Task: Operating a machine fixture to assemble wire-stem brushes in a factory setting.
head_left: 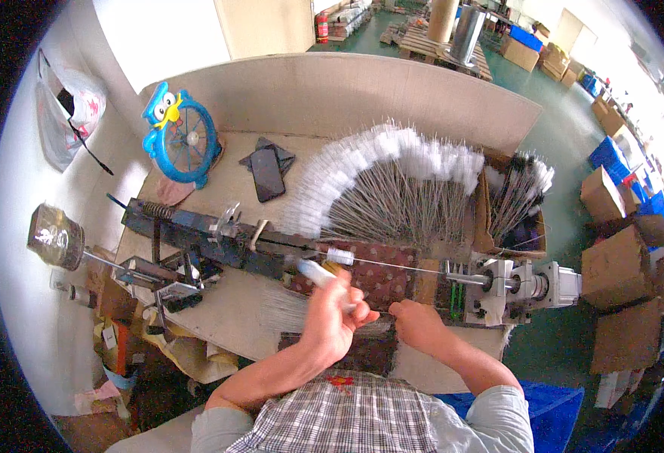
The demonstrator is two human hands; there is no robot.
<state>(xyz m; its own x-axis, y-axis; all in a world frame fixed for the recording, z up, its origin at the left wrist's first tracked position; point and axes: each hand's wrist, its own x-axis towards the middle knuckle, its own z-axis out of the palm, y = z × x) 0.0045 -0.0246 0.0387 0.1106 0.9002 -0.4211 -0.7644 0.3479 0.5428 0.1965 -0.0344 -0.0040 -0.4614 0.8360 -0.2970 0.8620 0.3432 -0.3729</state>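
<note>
1. While the left hand [333, 313] grips a blurred white stick [317, 273], the stick's tip lies just beside a small white brush [340, 257] above the spotted cloth [385, 281].
2. Right hand [420, 326]: fingers drawn together, contents unclear; a narrow gap parts the hands.
3. The brush's wire [400, 266] runs rightward to the machine [498, 281], which bounds that side.
4. Fanned brushes [396, 143] crowd beyond the cloth; a low board [362, 87] walls the table's [230, 309] far edge.
</note>
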